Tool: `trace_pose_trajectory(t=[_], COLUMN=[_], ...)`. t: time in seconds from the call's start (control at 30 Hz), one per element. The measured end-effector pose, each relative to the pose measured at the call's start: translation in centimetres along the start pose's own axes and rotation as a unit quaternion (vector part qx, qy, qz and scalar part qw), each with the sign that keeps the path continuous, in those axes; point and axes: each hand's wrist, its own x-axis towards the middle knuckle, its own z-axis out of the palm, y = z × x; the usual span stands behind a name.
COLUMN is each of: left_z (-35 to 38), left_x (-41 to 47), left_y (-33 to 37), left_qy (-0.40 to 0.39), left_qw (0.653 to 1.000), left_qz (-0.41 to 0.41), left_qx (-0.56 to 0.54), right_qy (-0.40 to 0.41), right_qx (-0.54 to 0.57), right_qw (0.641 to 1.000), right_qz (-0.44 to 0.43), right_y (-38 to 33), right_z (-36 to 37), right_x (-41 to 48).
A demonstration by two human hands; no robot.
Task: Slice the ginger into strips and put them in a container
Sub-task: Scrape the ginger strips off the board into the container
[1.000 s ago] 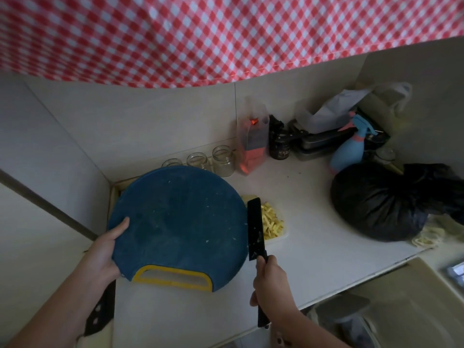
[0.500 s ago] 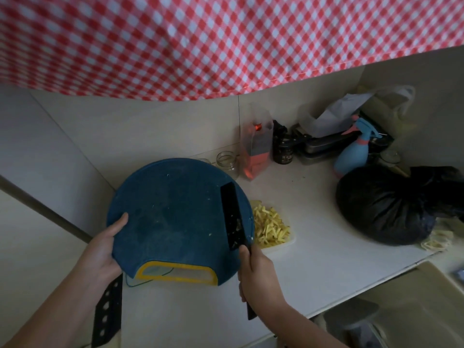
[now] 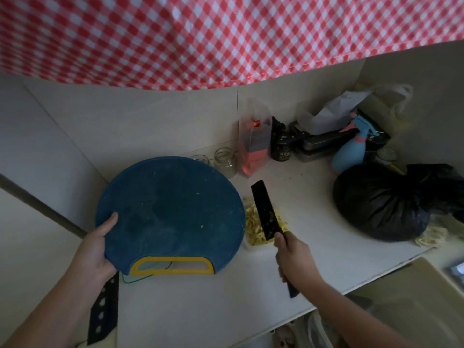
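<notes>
My left hand [image 3: 96, 249] grips the left edge of a round blue cutting board [image 3: 170, 212] with a yellow handle, holding it tilted up off the counter. My right hand [image 3: 295, 257] holds a black knife [image 3: 266, 212] by its handle. The blade points away from me and hangs over a pile of yellow ginger strips [image 3: 253, 228]. The strips lie in a shallow clear container [image 3: 247, 243] on the white counter, just right of the board; the board's rim and the blade hide parts of it.
Glass jars [image 3: 226, 162] stand behind the board, beside an orange-filled carton [image 3: 254, 149] and a dark jar [image 3: 281, 146]. A blue spray bottle [image 3: 351, 149] and a full black bag [image 3: 386, 202] sit at right. A black perforated strip [image 3: 104, 307] lies near my left wrist. The counter edge [image 3: 351, 290] runs front right.
The knife blade lay across the board's right part half a second ago; now it has swung right, off the board and over the ginger strips. My left hand keeps the board tilted.
</notes>
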Motion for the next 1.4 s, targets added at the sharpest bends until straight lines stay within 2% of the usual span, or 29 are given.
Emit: trace_pose_trajectory(t=[0.07,0.13,0.2,0.27,0.47,0.53,0.7,0.77,0.87,0.97,1.0,1.03,1.07,1.13,1.17,1.2,1.3,1.4], left_z=[-0.5,-1.2,-1.6,-1.5,-1.3,-1.3,-1.8,-2.4,-2.7,-2.8,-2.5,-2.8,-2.7,-2.6,-2.6,-2.3,-2.6,-3.6], left_x=[0.1,0.3,0.3,0.3,0.9,0.9,1.5,1.8,1.6,1.3,1.2,1.5,1.3,1.2,1.0,0.6,0.2,-0.3], left_y=[0.0,-0.3,-1.0,-1.7,-3.7,-4.4,-5.8,-6.7,-6.5,-6.2,-6.3,-7.0,-7.3,-6.6,-6.7,-6.6,-6.5,-6.2], left_qy=[-0.003,-0.002,0.006,0.007,0.002,0.018,-0.010,0.048,0.038,0.033,0.059,0.129,0.133,0.063,0.063,0.101,0.122,0.148], left_qw=[1.000,1.000,1.000,1.000,0.996,0.996,0.991,0.995,0.991,0.990,0.992,0.988,0.988,0.988,0.989,0.986,0.987,0.983], left_qz=[-0.005,-0.013,-0.016,-0.013,-0.016,-0.003,-0.006,0.013,-0.005,0.019,0.038,0.043,0.053,0.036,0.032,0.059,0.075,0.064], left_qx=[-0.010,-0.011,-0.010,-0.026,-0.088,-0.082,-0.132,-0.082,-0.129,-0.138,-0.102,-0.070,-0.053,-0.133,-0.132,-0.118,-0.073,-0.088], right_qy=[-0.011,-0.003,0.040,0.095,0.156,0.150,0.109,0.108,0.103,0.106,0.110,0.106,0.088,0.004,-0.044,-0.085,-0.186,-0.227], right_qx=[-0.012,-0.083,-0.209,-0.263,-0.324,-0.340,-0.381,-0.385,-0.388,-0.419,-0.422,-0.413,-0.394,-0.375,-0.376,-0.375,-0.354,-0.442], right_qw=[1.000,0.994,0.969,0.948,0.927,0.926,0.918,0.916,0.916,0.901,0.898,0.900,0.906,0.907,0.903,0.899,0.899,0.851], right_qz=[-0.023,-0.064,-0.125,-0.153,-0.102,-0.066,-0.025,-0.028,-0.026,-0.034,-0.058,-0.090,-0.126,-0.190,-0.205,-0.209,-0.182,-0.171], right_y=[0.2,0.8,2.0,3.0,6.2,7.4,9.3,9.7,9.6,8.5,7.4,5.9,4.2,0.8,-0.8,-2.2,-4.5,-5.0], right_z=[-1.5,-2.7,-3.5,-4.2,-6.0,-6.4,-7.6,-8.1,-8.7,-8.7,-8.6,-8.3,-7.7,-6.1,-5.0,-3.9,-0.9,1.5], right_x=[0.6,1.1,1.4,2.0,6.3,7.7,10.4,11.5,12.4,12.9,13.3,13.9,14.8,17.3,18.7,20.0,22.7,24.0])
